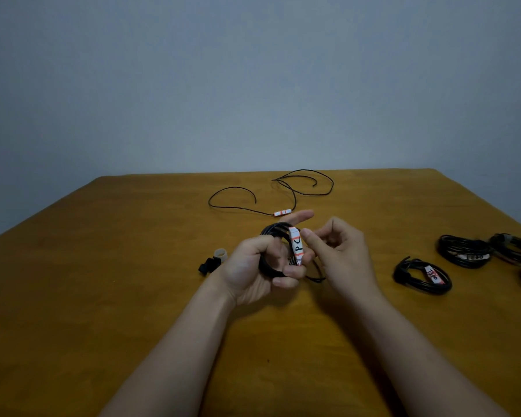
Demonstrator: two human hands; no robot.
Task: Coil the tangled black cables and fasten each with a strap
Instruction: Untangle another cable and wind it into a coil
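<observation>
My left hand (254, 267) grips a coiled black cable (269, 236) above the middle of the wooden table (103, 281), its index finger stretched out behind the coil. A white strap with orange marks and the letters "PC" (296, 246) wraps round the coil. My right hand (342, 251) pinches the strap's upper edge with thumb and forefinger. One loop of the cable hangs below the hands. Further back, a loose black cable (295, 191) with a white and orange strap (282, 212) lies spread out on the table.
Several coiled black cables with white labels lie at the right: one (423, 275) nearer, others (463, 251) by the right edge. A small black piece (206, 265) and a pale translucent ring (220, 254) sit left of my hands. A grey wall stands behind the table.
</observation>
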